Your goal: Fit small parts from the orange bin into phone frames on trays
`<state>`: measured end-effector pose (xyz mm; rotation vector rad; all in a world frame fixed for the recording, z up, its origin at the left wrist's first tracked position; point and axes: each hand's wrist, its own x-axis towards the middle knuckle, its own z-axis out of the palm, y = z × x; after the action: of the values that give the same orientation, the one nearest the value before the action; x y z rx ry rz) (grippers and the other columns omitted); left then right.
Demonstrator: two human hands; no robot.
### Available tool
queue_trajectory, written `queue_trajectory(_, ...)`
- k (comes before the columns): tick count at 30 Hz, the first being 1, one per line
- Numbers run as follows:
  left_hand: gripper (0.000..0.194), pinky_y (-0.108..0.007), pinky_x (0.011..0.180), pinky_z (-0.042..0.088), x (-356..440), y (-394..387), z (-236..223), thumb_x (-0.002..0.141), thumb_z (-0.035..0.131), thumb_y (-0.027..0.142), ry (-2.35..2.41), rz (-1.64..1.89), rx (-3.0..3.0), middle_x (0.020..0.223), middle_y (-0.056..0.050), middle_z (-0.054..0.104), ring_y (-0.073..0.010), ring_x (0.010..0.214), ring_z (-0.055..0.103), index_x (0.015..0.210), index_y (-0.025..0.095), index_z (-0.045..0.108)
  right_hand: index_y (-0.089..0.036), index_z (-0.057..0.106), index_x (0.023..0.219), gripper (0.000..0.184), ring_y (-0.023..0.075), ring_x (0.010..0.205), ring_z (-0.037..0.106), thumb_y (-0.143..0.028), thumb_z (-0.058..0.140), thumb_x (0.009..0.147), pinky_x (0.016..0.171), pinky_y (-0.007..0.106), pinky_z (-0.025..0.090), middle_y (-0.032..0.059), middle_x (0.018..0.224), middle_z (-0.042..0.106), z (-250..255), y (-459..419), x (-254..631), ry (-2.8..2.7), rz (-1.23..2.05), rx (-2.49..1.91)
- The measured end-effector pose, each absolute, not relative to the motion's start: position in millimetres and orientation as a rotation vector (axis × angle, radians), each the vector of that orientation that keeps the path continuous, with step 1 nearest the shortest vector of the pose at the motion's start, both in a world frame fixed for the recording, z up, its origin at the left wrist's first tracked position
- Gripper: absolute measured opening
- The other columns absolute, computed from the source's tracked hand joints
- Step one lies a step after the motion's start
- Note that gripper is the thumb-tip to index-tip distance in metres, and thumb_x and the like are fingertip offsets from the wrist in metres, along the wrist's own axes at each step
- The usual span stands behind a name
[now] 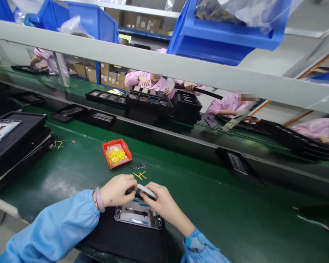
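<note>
My left hand [116,190] pinches a small dark part [132,191] between its fingertips. My right hand [159,203] grips one end of a white plastic strip [147,191]. Just below both hands, an open smartphone housing [138,215] with a metal inner frame and blue strips lies face up on a black pad [125,239]. Its upper edge is hidden by my fingers. A little beyond my hands are loose yellow strips [139,175] and small dark parts [138,166], with an orange tray [116,153] holding a clear bag of yellow pieces.
Stacked black trays [13,146] stand at the left of the green conveyor belt [208,197]. A raised rail [164,126] runs beyond it, carrying more black trays. Several co-workers in pink sit across the line. A grey beam [159,62] and blue bins [224,36] hang overhead.
</note>
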<state>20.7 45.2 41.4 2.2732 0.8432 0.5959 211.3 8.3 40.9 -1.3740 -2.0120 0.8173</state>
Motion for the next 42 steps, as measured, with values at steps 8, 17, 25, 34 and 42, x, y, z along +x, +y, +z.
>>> queue_trajectory(8, 0.013, -0.026, 0.066, 0.043, 7, 3, 27, 0.077, 0.043, 0.01, 0.882, 0.504, 2.312, 0.076, -0.001, 0.057, -0.0158, 0.069, 0.054, 0.076, 0.02, 0.051, -0.019, 0.055, 0.062, 0.04, 0.0081, 0.044, 0.033, -0.057, 0.063, 0.069, 0.044, 0.021, 0.027, -0.0071, 0.048, 0.04, 31, -12, 239, -1.359, 1.344, -1.469)
queue_trajectory(17, 0.021, -0.033, 0.075, 0.046, 28, -39, 0, 0.089, 0.028, 0.01, 0.893, 0.34, 2.414, 0.092, -0.009, 0.056, -0.0213, 0.08, 0.053, 0.086, 0.019, 0.047, -0.02, 0.049, 0.055, 0.053, 0.0049, 0.031, 0.028, -0.071, 0.061, 0.063, 0.035, 0.02, 0.025, -0.01, 0.036, 0.036, -8, -22, 223, -0.853, 1.491, -1.343)
queue_trajectory(25, 0.017, -0.025, 0.067, 0.044, 13, -52, -10, 0.083, 0.032, 0.006, 0.68, 0.366, 2.411, 0.08, -0.002, 0.055, -0.0167, 0.07, 0.051, 0.082, 0.021, 0.039, -0.018, 0.053, 0.053, 0.053, 0.0051, 0.036, 0.035, -0.068, 0.072, 0.053, 0.045, 0.024, 0.047, -0.0055, 0.047, 0.049, -5, -22, 217, -0.574, 1.45, -1.282)
queue_trajectory(34, 0.015, -0.027, 0.067, 0.045, 31, -55, -1, 0.084, 0.037, 0.007, 0.791, 0.34, 2.507, 0.08, -0.004, 0.056, -0.018, 0.07, 0.054, 0.081, 0.02, 0.045, -0.018, 0.054, 0.052, 0.055, 0.0098, 0.052, 0.052, -0.071, 0.062, 0.066, 0.053, 0.022, 0.046, -0.0001, 0.057, 0.058, -2, -32, 214, -0.671, 1.348, -1.204)
queue_trajectory(42, 0.019, -0.025, 0.07, 0.049, 41, -32, -11, 0.085, 0.042, 0.011, 0.901, 0.649, 2.291, 0.078, -0.003, 0.057, -0.0159, 0.073, 0.057, 0.081, 0.018, 0.059, -0.02, 0.05, 0.071, 0.044, 0.0055, 0.036, 0.049, -0.062, 0.064, 0.072, 0.035, 0.018, 0.04, -0.0024, 0.063, 0.061, -18, -44, 226, -0.796, 1.522, -1.084)
